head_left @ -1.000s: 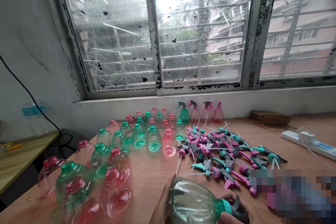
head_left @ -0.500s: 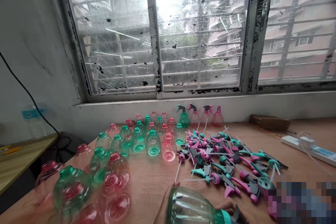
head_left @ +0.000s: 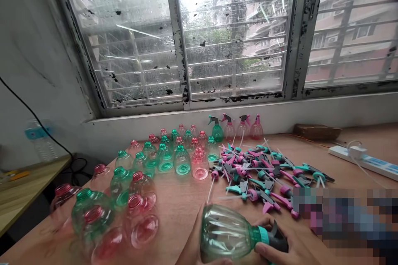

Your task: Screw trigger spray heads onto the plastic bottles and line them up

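A clear green spray bottle (head_left: 226, 232) lies on its side at the bottom of the view, its neck pointing right. My left hand (head_left: 194, 240) is closed around its base. At the other end my right hand (head_left: 289, 244) grips the teal collar and dark grey spray head (head_left: 277, 239), thumb against the neck. Just beyond the bottle spreads a heap of pink, teal and grey spray heads (head_left: 258, 169) with thin white tubes. To the left stand several open green bottles (head_left: 183, 161) and open pink bottles (head_left: 200, 165).
Finished spray bottles (head_left: 229, 130), several in a row, stand against the wall under the window. A brown block (head_left: 316, 131) and a white power strip (head_left: 367, 161) are at the right. A blurred patch covers the lower right corner. A water bottle (head_left: 42, 140) sits on a side table.
The view has tipped down a little, so more of both hands shows. The green spray bottle appears higher in view, still held at both ends.
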